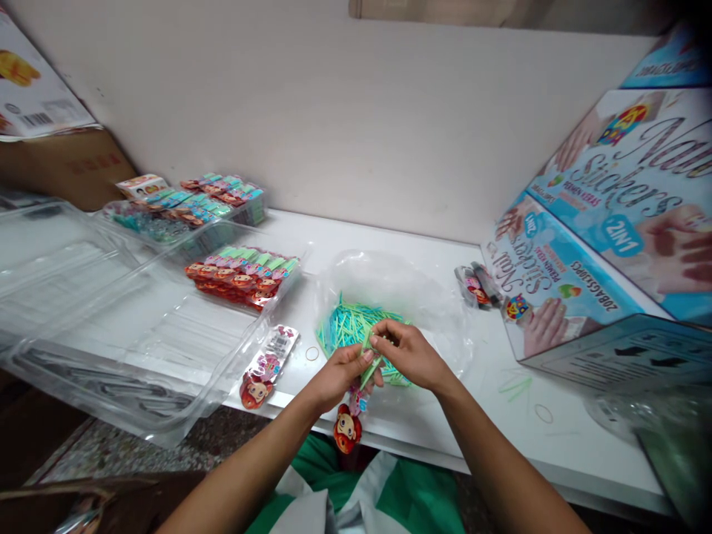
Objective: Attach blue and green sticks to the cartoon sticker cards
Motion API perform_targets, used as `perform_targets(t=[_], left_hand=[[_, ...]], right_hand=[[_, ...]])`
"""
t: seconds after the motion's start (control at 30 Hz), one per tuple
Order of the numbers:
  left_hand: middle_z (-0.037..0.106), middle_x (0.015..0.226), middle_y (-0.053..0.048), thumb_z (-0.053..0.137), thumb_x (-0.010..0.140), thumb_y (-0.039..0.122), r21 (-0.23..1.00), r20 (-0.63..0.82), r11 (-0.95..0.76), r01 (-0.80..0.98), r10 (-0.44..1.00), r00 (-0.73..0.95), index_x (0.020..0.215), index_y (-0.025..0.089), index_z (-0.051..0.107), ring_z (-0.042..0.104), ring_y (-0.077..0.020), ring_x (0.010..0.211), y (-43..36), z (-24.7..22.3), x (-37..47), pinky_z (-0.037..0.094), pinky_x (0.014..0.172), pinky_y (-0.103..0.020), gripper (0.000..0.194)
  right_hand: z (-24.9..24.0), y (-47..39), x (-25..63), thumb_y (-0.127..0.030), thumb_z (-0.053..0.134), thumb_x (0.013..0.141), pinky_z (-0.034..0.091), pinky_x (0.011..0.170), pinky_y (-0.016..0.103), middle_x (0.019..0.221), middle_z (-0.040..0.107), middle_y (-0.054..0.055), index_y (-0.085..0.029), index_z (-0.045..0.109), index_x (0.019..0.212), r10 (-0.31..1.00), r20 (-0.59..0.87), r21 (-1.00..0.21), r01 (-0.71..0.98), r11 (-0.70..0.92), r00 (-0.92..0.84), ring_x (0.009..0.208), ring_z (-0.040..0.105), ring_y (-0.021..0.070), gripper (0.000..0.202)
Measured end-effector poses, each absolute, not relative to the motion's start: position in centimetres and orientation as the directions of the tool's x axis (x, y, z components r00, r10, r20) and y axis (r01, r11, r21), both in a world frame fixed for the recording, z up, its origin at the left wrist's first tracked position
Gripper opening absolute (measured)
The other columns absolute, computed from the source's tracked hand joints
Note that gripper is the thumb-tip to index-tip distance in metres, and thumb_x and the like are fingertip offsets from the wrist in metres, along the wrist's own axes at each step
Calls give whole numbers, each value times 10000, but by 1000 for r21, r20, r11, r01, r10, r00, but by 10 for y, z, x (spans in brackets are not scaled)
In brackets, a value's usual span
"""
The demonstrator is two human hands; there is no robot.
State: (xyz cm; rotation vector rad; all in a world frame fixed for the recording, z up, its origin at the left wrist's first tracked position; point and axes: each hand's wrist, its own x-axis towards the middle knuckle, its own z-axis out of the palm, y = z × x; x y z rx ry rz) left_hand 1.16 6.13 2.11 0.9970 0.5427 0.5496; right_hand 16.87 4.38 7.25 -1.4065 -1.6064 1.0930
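Observation:
My left hand (340, 374) is closed around a cartoon-character card (348, 430), whose red-haired head hangs below the fingers. Light green strips (367, 378) lie along the upper part of this card. The fingers of my right hand (409, 352) are pinched at the top of these strips, close to my left thumb. Both hands are over the front of a clear plastic bag (445, 311), which holds a heap of thin green and blue sticks (348, 322). Another character card (270, 367) lies on the table to the left of my left hand.
Clear trays of packed cards (242, 278) stand at the left, beside a large clear plastic tray (127, 348) jutting past the table edge. Nail sticker boxes (589, 245) are stacked at the right. Rubber bands (312, 354) and loose green sticks (516, 388) lie on the white table.

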Motion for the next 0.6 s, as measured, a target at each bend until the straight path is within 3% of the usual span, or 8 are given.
perform_targets(t=[0.3,0.43,0.6], left_hand=[[651,719,-59,550,799,483,879,-150,431,-206,657,739,998,123,569,548,-102,496,60,25,11,400,448,-197,411],[651,692,-69,549,808,462,843,-135,478,-249,635,761,959,108,581,560,-108,510,60,25,12,415,477,-203,386],[655,691,-67,548,799,489,866,-135,444,-229,649,749,978,116,589,550,-106,492,61,23,11,409,465,-206,415]], right_hand=[[71,41,168,-209,498,778,406,512,225,660,559,-35,-218,542,818,997,4,-889,455,40,-81,526,520,106,60],[76,38,164,-244,465,817,410,483,225,770,579,-27,-227,516,943,995,-21,-910,415,19,-93,461,517,81,137],[79,37,162,-313,457,856,408,528,230,733,579,-21,-213,540,844,993,33,-877,472,84,-115,536,537,99,131]])
